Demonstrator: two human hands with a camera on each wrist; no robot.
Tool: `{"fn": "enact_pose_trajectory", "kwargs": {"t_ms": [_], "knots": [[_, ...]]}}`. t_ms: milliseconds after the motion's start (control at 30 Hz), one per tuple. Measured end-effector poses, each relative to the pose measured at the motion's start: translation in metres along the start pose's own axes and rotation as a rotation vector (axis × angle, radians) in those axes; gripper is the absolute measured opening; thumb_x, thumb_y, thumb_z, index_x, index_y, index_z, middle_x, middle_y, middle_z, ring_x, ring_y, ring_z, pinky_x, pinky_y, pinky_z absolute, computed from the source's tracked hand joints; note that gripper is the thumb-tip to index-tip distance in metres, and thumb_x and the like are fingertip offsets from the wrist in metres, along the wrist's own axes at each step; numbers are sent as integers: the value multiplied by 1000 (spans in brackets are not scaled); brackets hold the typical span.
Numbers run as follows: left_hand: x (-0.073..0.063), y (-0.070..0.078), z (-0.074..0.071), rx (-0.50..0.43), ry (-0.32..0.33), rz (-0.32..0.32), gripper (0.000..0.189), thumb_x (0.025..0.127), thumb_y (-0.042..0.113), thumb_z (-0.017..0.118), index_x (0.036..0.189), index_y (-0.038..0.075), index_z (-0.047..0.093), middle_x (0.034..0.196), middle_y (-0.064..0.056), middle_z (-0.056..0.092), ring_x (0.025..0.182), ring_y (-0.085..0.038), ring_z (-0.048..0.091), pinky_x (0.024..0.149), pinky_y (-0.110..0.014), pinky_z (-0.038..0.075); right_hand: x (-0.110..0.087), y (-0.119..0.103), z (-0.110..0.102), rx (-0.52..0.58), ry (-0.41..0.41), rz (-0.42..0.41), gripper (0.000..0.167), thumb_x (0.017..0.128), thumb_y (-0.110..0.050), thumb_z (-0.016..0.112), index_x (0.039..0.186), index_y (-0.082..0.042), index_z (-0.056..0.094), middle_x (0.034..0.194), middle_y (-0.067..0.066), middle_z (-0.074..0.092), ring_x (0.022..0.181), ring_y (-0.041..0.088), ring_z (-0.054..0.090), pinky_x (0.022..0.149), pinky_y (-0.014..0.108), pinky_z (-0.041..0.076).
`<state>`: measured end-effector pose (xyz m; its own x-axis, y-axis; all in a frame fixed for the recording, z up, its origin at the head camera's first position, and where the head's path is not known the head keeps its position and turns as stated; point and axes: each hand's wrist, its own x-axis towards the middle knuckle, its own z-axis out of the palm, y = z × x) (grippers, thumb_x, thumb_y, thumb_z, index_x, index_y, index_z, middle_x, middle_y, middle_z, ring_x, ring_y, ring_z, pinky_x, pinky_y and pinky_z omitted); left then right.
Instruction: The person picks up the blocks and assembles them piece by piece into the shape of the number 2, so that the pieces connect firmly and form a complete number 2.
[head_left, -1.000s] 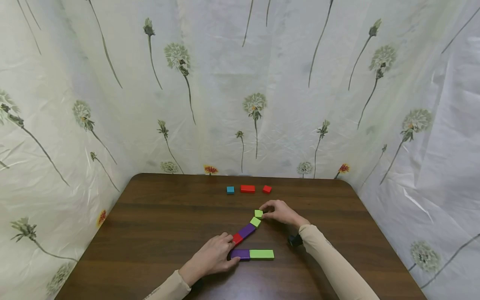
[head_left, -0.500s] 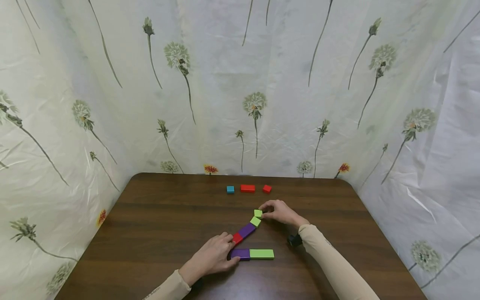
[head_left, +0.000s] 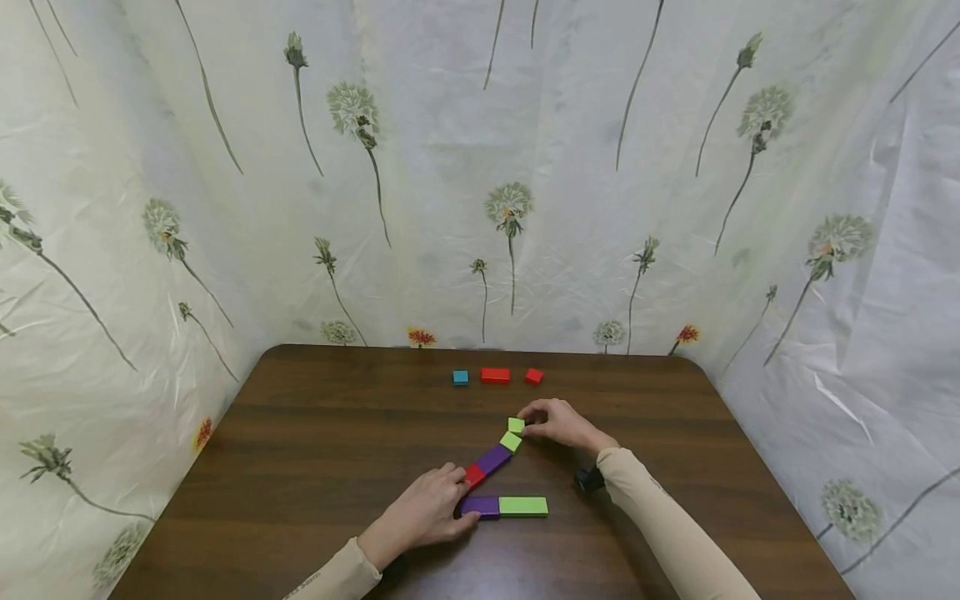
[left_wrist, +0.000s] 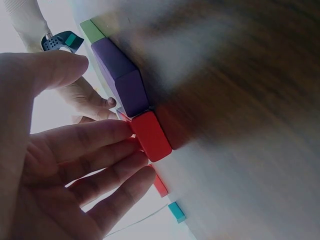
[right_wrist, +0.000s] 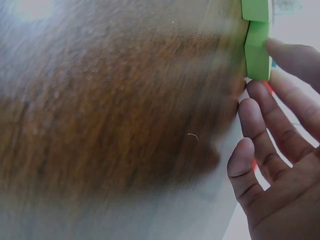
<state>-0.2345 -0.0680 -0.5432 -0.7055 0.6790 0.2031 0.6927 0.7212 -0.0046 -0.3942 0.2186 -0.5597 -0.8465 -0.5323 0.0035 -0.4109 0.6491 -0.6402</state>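
My left hand [head_left: 422, 508] lies at the bend of a V-shaped row of blocks. Its extended fingertips touch the red block [left_wrist: 152, 136], and its thumb is by the purple block [head_left: 482, 507] of the lower arm. A long light-green block [head_left: 523, 507] continues that arm to the right. Along the slanted arm come the red block, another purple block [head_left: 493, 459], a small green block [head_left: 511, 442] and, at its tip, a green end block [head_left: 516, 425]. The thumb and index finger of my right hand [head_left: 564, 425] pinch this end block; its other fingers are spread [right_wrist: 252, 117].
Near the back edge of the brown wooden table [head_left: 337, 433] sit a blue block [head_left: 461, 378], a longer red block [head_left: 495, 376] and a small red block [head_left: 534, 377]. A curtain with dandelion prints [head_left: 435, 167] hangs behind and at both sides.
The green end block shifts very slightly left with the right hand's fingers between the oldest frame and the later ones. The left hand stays in place.
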Motion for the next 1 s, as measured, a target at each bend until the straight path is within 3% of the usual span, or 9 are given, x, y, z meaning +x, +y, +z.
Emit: {"fn": "enact_pose_trajectory", "kwargs": {"t_ms": [1000], "knots": [[1,0,1,-13,-8,-9,43,90,50,60,97,9,72,91,4,58,84,-9,51,73,-25,48,0,-1,-2,6,-7,-2,29,86,-29,72,113,-18,69,108,-3,69,97,12,61,85,34,49]]}}
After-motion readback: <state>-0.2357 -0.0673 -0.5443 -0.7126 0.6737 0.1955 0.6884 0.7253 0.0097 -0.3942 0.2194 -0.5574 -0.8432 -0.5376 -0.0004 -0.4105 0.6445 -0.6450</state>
